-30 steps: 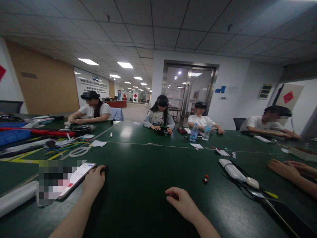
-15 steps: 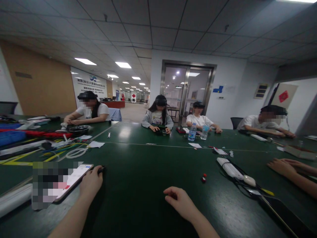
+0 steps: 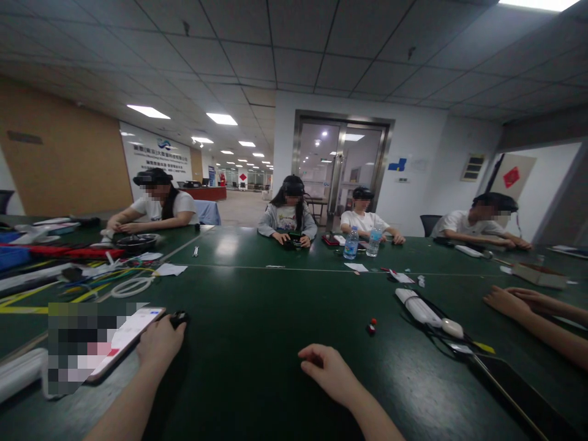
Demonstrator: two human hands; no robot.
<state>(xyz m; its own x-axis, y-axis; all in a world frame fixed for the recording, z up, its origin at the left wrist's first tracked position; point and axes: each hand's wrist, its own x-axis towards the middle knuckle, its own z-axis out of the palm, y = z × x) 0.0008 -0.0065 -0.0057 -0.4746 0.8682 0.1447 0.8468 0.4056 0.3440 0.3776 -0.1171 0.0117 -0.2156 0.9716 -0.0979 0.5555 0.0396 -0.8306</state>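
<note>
My left hand (image 3: 162,340) rests on the table beside a phone (image 3: 123,346) with a lit screen, part of it blurred out. Its fingers are closed around a small black object (image 3: 179,318) whose kind I cannot make out. My right hand (image 3: 327,371) lies on the table with loosely curled fingers, thumb and index finger a little apart, and nothing visible between them. Closest to it is a small red-and-dark object (image 3: 372,326), which it does not touch.
A white power strip (image 3: 417,307) with cables and a dark phone-like slab (image 3: 519,392) lie on the right, near a co-worker's hands (image 3: 509,301). Two water bottles (image 3: 351,244) stand farther back. Wires and a coiled white cable (image 3: 131,286) lie left. Several people sit opposite.
The view has turned slightly right, so the scene sits farther left. My left hand still holds the small black object, and my right hand keeps its curled pose.
</note>
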